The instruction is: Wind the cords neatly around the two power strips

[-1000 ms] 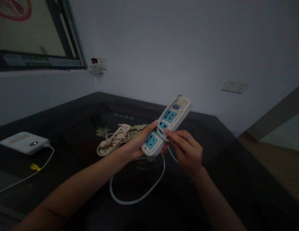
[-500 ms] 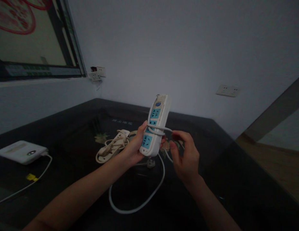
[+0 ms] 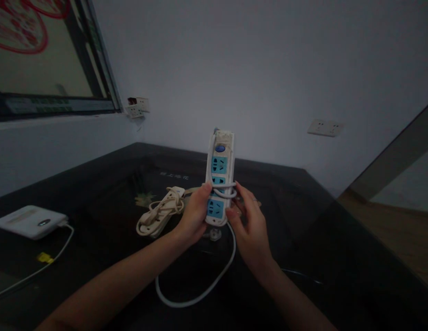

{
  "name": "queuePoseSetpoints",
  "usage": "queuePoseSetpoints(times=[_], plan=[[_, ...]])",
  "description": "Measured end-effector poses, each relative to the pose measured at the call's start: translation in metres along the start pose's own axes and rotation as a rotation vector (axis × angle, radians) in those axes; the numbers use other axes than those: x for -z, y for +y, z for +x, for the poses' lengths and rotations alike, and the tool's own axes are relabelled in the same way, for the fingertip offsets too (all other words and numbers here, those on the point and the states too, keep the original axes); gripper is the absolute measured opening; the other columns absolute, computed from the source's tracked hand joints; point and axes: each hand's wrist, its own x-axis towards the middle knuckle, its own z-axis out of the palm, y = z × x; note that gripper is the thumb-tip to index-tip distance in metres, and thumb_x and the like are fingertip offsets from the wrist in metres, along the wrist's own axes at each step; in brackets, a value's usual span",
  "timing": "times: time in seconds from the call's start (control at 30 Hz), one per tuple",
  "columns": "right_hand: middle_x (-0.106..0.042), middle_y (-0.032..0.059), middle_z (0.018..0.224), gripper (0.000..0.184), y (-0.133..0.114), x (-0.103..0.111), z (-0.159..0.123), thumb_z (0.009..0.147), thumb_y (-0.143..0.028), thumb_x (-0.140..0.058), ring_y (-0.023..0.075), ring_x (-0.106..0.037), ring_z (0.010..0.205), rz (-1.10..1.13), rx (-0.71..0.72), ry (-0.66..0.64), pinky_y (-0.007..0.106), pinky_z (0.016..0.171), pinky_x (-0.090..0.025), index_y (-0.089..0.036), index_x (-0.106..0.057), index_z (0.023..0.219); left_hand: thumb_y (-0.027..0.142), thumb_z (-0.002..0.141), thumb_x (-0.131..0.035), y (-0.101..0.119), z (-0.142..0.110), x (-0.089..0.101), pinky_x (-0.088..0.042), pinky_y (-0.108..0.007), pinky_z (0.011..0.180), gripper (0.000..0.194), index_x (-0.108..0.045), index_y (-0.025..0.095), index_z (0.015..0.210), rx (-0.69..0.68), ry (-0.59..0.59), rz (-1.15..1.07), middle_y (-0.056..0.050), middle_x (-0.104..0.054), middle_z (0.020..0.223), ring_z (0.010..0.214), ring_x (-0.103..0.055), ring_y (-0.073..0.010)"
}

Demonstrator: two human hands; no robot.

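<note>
A white power strip (image 3: 219, 170) with blue socket panels and a blue switch is held up, almost upright, above the table. My left hand (image 3: 195, 214) grips its left side, with the thumb on the cord. The strip's white cord (image 3: 225, 185) runs down its left edge and loops around its lower half. At the right edge, my right hand (image 3: 250, 225) is closed around the cord, its thumb against the strip. A slack loop of the cord (image 3: 196, 301) hangs below, and a plug (image 3: 215, 234) shows beneath the strip.
Left of my hands, a second power strip (image 3: 160, 214) lies wrapped in its own cord on the dark glossy table (image 3: 113, 184). A white box-shaped device (image 3: 31, 220) with a cable and yellow tag (image 3: 44, 257) is farther left. Wall sockets (image 3: 325, 128) are at the back right.
The power strip has turned from a rightward tilt to nearly upright. My right hand drew the cord out to the right, then came back against the strip's right side.
</note>
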Motion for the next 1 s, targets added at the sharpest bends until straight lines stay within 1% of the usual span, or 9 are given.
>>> queuePoseSetpoints(times=[0.07, 0.13, 0.23, 0.37, 0.47, 0.63, 0.73, 0.9, 1.0], plan=[[-0.048, 0.0147, 0.138, 0.058, 0.000, -0.006, -0.002, 0.085, -0.035, -0.062, 0.0296, -0.049, 0.125, 0.084, -0.057, 0.035, 0.051, 0.100, -0.045, -0.024, -0.041, 0.138, 0.051, 0.068, -0.076, -0.003, -0.003, -0.001, -0.055, -0.026, 0.066, 0.048, -0.069, 0.013, 0.096, -0.031, -0.021, 0.027, -0.007, -0.075, 0.085, 0.073, -0.069, -0.0194], [-0.050, 0.0159, 0.136, 0.063, 0.001, -0.009, -0.003, 0.081, -0.033, -0.066, 0.0290, -0.052, 0.123, 0.153, -0.100, 0.105, 0.050, 0.100, -0.046, -0.021, -0.040, 0.137, 0.046, 0.068, -0.077, -0.004, -0.005, -0.002, -0.054, -0.027, 0.071, 0.043, -0.070, 0.013, 0.096, -0.019, -0.072, 0.038, -0.007, -0.074, 0.090, 0.081, -0.069, -0.0209], [-0.057, 0.0152, 0.128, 0.057, 0.000, -0.008, 0.001, 0.079, -0.026, -0.067, 0.0263, -0.059, 0.116, 0.234, -0.126, 0.194, 0.047, 0.098, -0.048, -0.020, -0.045, 0.131, 0.039, 0.072, -0.076, -0.004, -0.007, -0.002, -0.052, -0.029, 0.082, 0.037, -0.070, 0.014, 0.098, 0.019, -0.169, 0.046, -0.008, -0.073, 0.100, 0.096, -0.067, -0.0229], [-0.062, 0.0129, 0.124, 0.048, -0.001, 0.003, 0.007, 0.076, -0.020, -0.068, 0.0256, -0.061, 0.113, 0.193, -0.082, 0.256, 0.047, 0.097, -0.049, -0.021, -0.055, 0.122, 0.035, 0.073, -0.077, -0.002, -0.008, -0.002, -0.044, -0.030, 0.098, 0.036, -0.071, 0.017, 0.103, 0.038, -0.269, 0.055, -0.008, -0.070, 0.112, 0.111, -0.061, -0.0234], [-0.064, 0.0122, 0.122, 0.047, -0.003, 0.008, 0.009, 0.073, -0.022, -0.071, 0.0259, -0.061, 0.112, 0.172, -0.047, 0.229, 0.047, 0.097, -0.049, -0.021, -0.058, 0.119, 0.033, 0.072, -0.078, -0.001, -0.013, -0.003, -0.039, -0.031, 0.104, 0.040, -0.069, 0.019, 0.109, 0.041, -0.275, 0.047, -0.007, -0.069, 0.116, 0.118, -0.056, -0.0236], [-0.070, 0.0093, 0.110, 0.040, -0.008, 0.010, 0.009, 0.074, -0.028, -0.071, 0.0227, -0.068, 0.099, 0.219, -0.030, 0.200, 0.038, 0.083, -0.057, -0.020, -0.060, 0.112, 0.037, 0.070, -0.078, 0.002, -0.024, -0.011, -0.039, -0.037, 0.104, 0.050, -0.064, 0.019, 0.115, 0.092, -0.277, 0.044, -0.008, -0.067, 0.119, 0.120, -0.054, -0.0272], [-0.070, 0.0083, 0.110, 0.040, -0.013, 0.012, 0.009, 0.075, -0.031, -0.070, 0.0217, -0.068, 0.098, 0.232, -0.007, 0.180, 0.036, 0.081, -0.057, -0.021, -0.059, 0.113, 0.040, 0.069, -0.079, 0.004, -0.027, -0.013, -0.037, -0.039, 0.106, 0.053, -0.064, 0.019, 0.115, 0.083, -0.308, 0.063, -0.009, -0.065, 0.121, 0.121, -0.053, -0.0285], [-0.065, 0.0098, 0.113, 0.044, -0.025, 0.015, 0.006, 0.075, -0.037, -0.069, 0.0240, -0.065, 0.100, 0.116, 0.008, 0.177, 0.040, 0.083, -0.055, -0.022, -0.056, 0.115, 0.042, 0.071, -0.077, -0.003, -0.025, -0.003, -0.036, -0.041, 0.107, 0.049, -0.065, 0.021, 0.113, 0.040, -0.352, 0.140, -0.008, -0.063, 0.125, 0.123, -0.052, -0.0302], [-0.064, 0.0082, 0.105, 0.038, -0.031, 0.017, 0.005, 0.075, -0.035, -0.069, 0.0228, -0.064, 0.095, 0.058, 0.034, 0.187, 0.038, 0.079, -0.056, -0.022, -0.058, 0.109, 0.048, 0.070, -0.076, -0.011, -0.023, 0.005, -0.035, -0.042, 0.108, 0.058, -0.061, 0.022, 0.120, -0.005, -0.419, 0.167, -0.008, -0.061, 0.128, 0.124, -0.050, -0.0308]])
